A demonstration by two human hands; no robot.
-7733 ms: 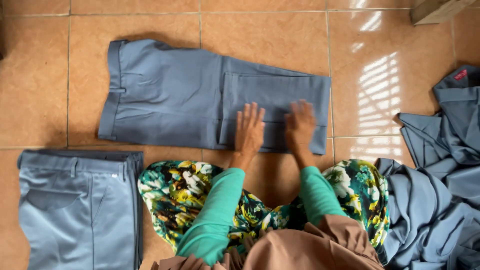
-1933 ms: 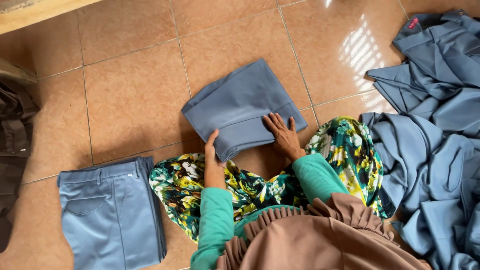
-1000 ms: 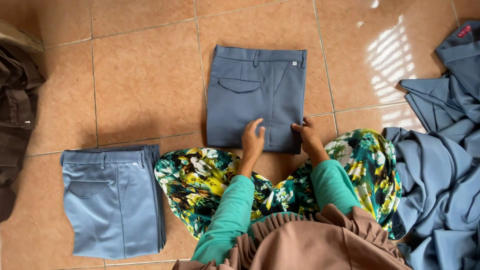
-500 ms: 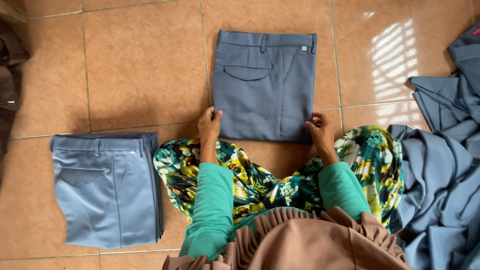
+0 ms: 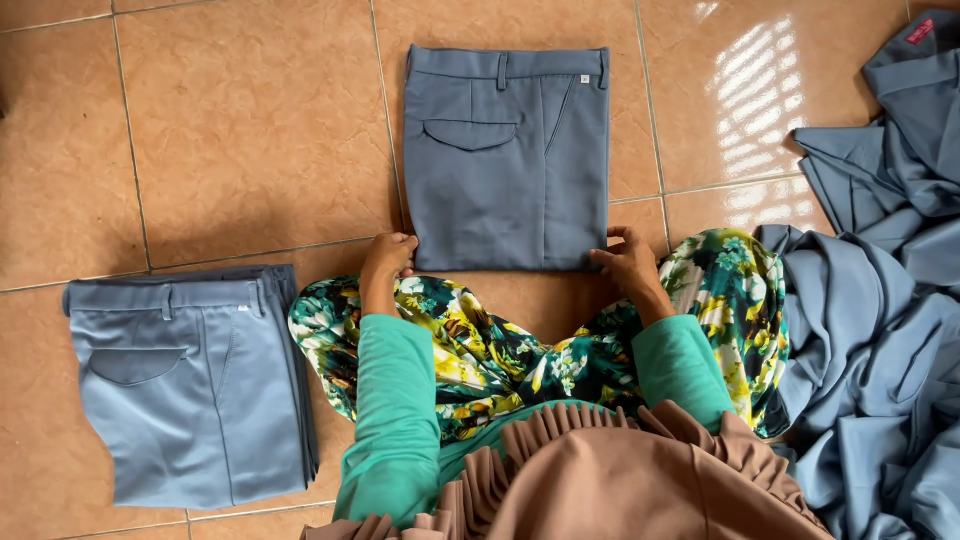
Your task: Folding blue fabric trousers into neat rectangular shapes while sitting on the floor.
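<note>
Folded grey trousers (image 5: 507, 160) flat on the tiled floor (image 5: 250, 130), both hands at the near corners.

I see the left hand (image 5: 386, 258) at the near left corner of the folded trousers, its fingers (image 5: 402, 243) curled around the edge and pinching the fabric. The right hand (image 5: 627, 262) sits at the near right corner, its fingers (image 5: 612, 240) bent over the edge and gripping the cloth there. The trousers extend away from both hands, waistband at the far end, back pocket facing up. I note a stack of folded grey trousers (image 5: 190, 385) well apart to the left. A loose heap of grey garments (image 5: 880, 300) lies to the right, beside the floral skirt (image 5: 480, 350).
</note>
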